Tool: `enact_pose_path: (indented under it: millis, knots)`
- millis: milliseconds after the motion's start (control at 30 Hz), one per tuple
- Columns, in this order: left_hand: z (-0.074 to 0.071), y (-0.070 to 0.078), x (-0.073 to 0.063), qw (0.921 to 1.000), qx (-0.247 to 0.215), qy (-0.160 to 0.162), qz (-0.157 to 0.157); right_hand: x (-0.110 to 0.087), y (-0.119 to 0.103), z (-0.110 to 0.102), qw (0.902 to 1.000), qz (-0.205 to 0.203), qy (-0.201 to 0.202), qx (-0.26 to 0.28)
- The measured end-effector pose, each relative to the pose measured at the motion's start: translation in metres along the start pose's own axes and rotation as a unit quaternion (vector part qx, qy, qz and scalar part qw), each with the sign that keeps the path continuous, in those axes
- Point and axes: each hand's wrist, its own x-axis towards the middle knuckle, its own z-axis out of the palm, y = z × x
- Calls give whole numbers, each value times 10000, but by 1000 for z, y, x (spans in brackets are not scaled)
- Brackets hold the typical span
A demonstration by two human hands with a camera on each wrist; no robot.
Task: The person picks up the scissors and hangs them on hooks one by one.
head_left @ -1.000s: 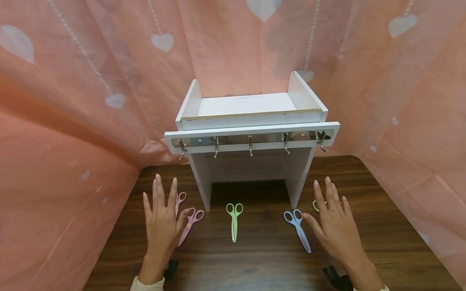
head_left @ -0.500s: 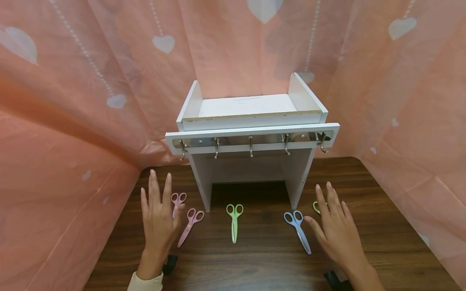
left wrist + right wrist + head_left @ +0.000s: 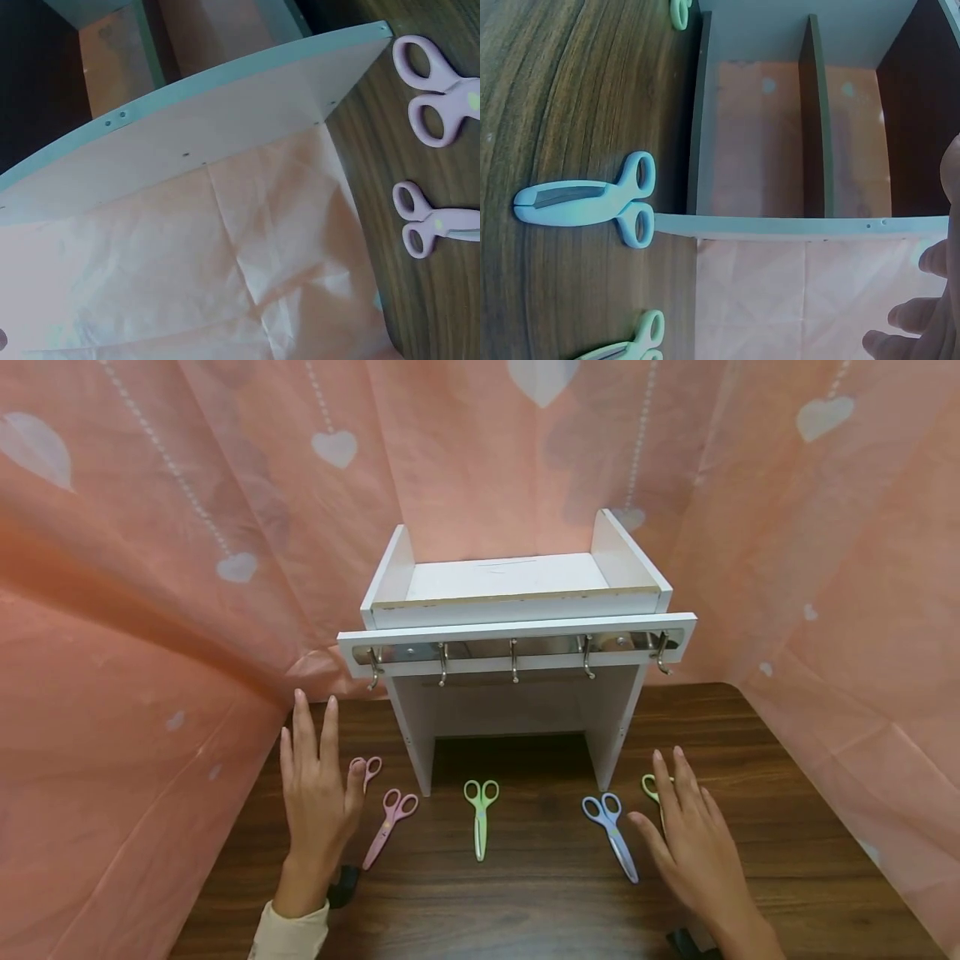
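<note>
My left hand point(image 3: 315, 797) hovers at the left with fingers straight and spread, holding nothing. Beside its thumb lie two pairs of pink scissors, the nearer pair point(image 3: 386, 833) in full view and the farther pair point(image 3: 371, 770) partly covered by the thumb. At the right, my right hand point(image 3: 697, 843) is likewise outstretched and holds nothing. Blue scissors point(image 3: 617, 843) lie just left of its thumb, and its fingers partly hide a pair of green scissors point(image 3: 649, 788). Another green pair point(image 3: 481, 827) lies in the middle. In the right wrist view, fingertips point(image 3: 911, 315) show at the right edge.
A white shelf unit point(image 3: 525, 610) stands at the back of the dark wooden table point(image 3: 525, 910). Across its front runs a board with several metal hooks point(image 3: 514, 662). Pink cloth point(image 3: 225, 677) with hearts hangs round the back and sides.
My left hand has drifted left and farther from me, uncovering more of the pink scissors. The right hand has sunk slightly, so more of the green scissors behind it shows.
</note>
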Motion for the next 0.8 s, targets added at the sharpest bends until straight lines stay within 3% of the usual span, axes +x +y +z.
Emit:
enact_pose_path:
  millis: [367,667,800]
  knots:
    - [0,-2,16,9989,-265,378,44,-7,4,2,9999,96,77,17]
    - [1,-5,27,9978,-593,82,290,-15,4,5,9995,305,-65,109]
    - [3,-5,34,9967,-712,152,369,-18,5,6,9991,399,-53,145]
